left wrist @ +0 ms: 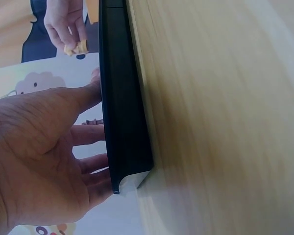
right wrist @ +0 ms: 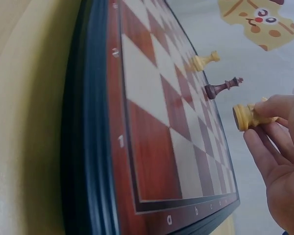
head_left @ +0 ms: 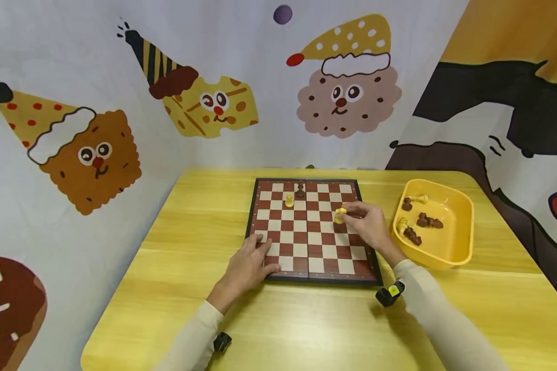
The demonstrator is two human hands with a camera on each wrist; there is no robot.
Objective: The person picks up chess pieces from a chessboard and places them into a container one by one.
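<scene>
A chessboard (head_left: 301, 281) with red-brown and cream squares lies on the table. My right hand (head_left: 367, 225) pinches a pale yellow chess piece (right wrist: 245, 116) between thumb and fingers, base toward the board, over its right half. The top of that piece is mostly covered by the fingers. My left hand (head_left: 247, 265) rests on the board's near left corner, fingers spread along the black edge (left wrist: 122, 98). Toward the far side of the board stand a dark brown king (right wrist: 224, 88) and a yellow piece (head_left: 289, 201), side by side.
To the right of the board sits a yellow plastic tub (head_left: 466, 226) with several brown and yellow chess pieces (head_left: 429, 221) inside. The yellow wood-grain table (head_left: 176, 288) reaches back to a curtain (head_left: 269, 149) printed with cartoon faces.
</scene>
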